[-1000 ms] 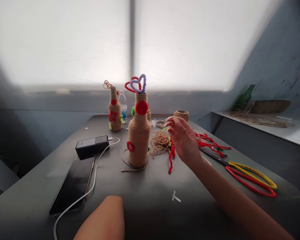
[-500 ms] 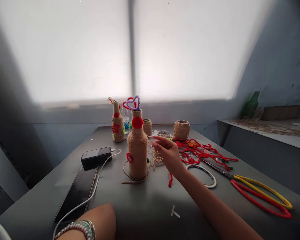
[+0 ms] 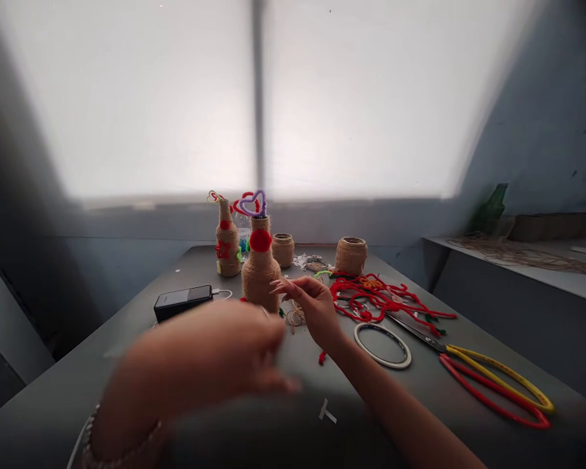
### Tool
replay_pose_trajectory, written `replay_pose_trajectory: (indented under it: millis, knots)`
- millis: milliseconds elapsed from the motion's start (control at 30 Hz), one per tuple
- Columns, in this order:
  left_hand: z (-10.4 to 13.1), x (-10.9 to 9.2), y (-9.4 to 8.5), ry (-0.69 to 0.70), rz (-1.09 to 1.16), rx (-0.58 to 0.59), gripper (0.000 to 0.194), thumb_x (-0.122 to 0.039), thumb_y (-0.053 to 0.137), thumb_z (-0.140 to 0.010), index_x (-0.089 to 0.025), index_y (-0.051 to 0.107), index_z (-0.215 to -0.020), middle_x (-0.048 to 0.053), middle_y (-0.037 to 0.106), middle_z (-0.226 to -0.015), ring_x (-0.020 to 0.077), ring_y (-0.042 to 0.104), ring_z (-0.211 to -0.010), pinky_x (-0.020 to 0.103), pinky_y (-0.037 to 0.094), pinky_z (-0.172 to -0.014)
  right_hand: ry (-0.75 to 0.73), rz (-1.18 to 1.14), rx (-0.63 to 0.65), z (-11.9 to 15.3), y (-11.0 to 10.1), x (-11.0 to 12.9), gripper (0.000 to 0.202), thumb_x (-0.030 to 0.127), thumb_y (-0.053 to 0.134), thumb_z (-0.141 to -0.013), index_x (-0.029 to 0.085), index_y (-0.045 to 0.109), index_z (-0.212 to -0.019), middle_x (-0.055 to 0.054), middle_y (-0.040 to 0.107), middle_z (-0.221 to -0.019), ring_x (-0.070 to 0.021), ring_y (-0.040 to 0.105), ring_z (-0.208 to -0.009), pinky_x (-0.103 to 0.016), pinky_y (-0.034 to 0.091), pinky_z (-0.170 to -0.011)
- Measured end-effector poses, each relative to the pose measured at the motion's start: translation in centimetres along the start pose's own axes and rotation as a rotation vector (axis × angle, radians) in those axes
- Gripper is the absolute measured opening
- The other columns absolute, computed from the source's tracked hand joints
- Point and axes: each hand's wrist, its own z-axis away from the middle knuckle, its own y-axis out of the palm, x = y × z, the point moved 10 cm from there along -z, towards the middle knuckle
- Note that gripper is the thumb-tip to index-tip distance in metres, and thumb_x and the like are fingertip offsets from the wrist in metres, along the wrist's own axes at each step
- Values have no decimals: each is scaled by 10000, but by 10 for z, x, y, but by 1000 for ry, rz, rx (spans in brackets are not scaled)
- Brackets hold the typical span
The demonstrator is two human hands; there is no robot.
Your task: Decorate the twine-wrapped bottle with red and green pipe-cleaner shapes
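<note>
A twine-wrapped bottle (image 3: 260, 277) stands upright in the middle of the table, with a red pom-pom (image 3: 260, 241) on its neck and a purple heart of pipe cleaner (image 3: 252, 204) at its top. My right hand (image 3: 312, 303) is at the bottle's right side, fingertips pinched together; whatever they hold is too small to make out. In front of the bottle's lower part, my left hand (image 3: 215, 352) is smeared by motion, so its fingers do not show clearly. It covers the bottle's base and the phone's place.
Behind stand another decorated bottle (image 3: 228, 251) and two twine-wrapped jars, one at the right (image 3: 351, 256). Red pipe cleaners (image 3: 371, 293), a tape roll (image 3: 359, 342) and large scissors (image 3: 498, 384) lie at the right. A power bank (image 3: 183, 303) is at the left.
My left hand has come up from the bottom edge to in front of the bottle. My right hand has shifted slightly left and down, still pinched. The view has shifted a little.
</note>
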Motion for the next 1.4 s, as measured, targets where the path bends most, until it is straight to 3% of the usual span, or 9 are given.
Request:
replay_pose_trajectory:
  millis: [67,167,267,367,533,733,900,1100,1400]
  knots:
    - [0,28,-19,-116,-27,-66,333,-538,605,-777,-212,643,-835,3,640,-696,176,597,-635,265,437,-585,-41,-2,-9,0,-1,1,202,391,772,-646,210,687,-616,-23,675,-832,-130,606,-736,-282,492,-681]
    - [8,74,-49,-300,-61,-327,481,-546,672,-701,-216,601,-1043,52,664,-881,247,618,-792,308,451,-651,-111,-6,-48,-1,-4,2,211,395,794,-610,222,675,-585,0,578,-868,-95,540,-709,-261,468,-661]
    - [2,96,-42,-255,62,-409,856,-490,796,-561,-244,457,-1307,114,596,-1186,326,571,-1035,387,460,-803,-126,4,-73,-2,-5,-3,202,406,792,-611,235,684,-600,0,514,-869,-95,504,-727,-257,447,-655]
    - [-18,98,-21,-70,282,-387,1028,-417,827,-543,-262,314,-1420,132,548,-1263,333,513,-1150,435,437,-908,-96,38,-70,-3,-1,-10,200,408,786,-615,233,689,-607,-10,501,-896,-103,489,-754,-251,435,-649]
    - [-45,103,7,30,602,-297,1013,-324,814,-610,-263,244,-1445,121,596,-1172,304,537,-1138,461,442,-936,-71,42,-59,-4,4,-14,209,409,784,-615,225,688,-602,-15,510,-908,-110,490,-767,-252,422,-646]
    - [-47,122,10,3,697,-429,1073,-286,836,-593,-273,195,-1454,99,615,-1154,295,544,-1147,478,402,-990,-156,111,-52,-4,5,-5,145,356,768,-655,239,690,-619,-4,514,-865,-123,501,-800,-276,413,-703]
    - [-46,129,11,-11,726,-479,1029,-301,838,-593,-275,246,-1435,89,638,-1130,295,553,-1143,485,387,-1002,-171,135,-43,-3,5,-7,140,360,741,-686,235,685,-654,-4,520,-882,-122,504,-804,-269,403,-679]
    - [-45,118,12,24,797,-381,912,-319,803,-649,-241,301,-1406,103,647,-1134,297,573,-1123,471,429,-972,-179,163,-65,-2,6,-3,178,385,733,-690,224,669,-651,-1,518,-863,-119,505,-787,-276,413,-694]
    - [-44,119,12,66,808,-378,902,-297,780,-675,-248,275,-1421,77,657,-1114,275,594,-1104,441,465,-962,-168,188,-85,-2,5,-4,240,449,738,-670,223,660,-642,-12,544,-872,-132,511,-790,-284,414,-680]
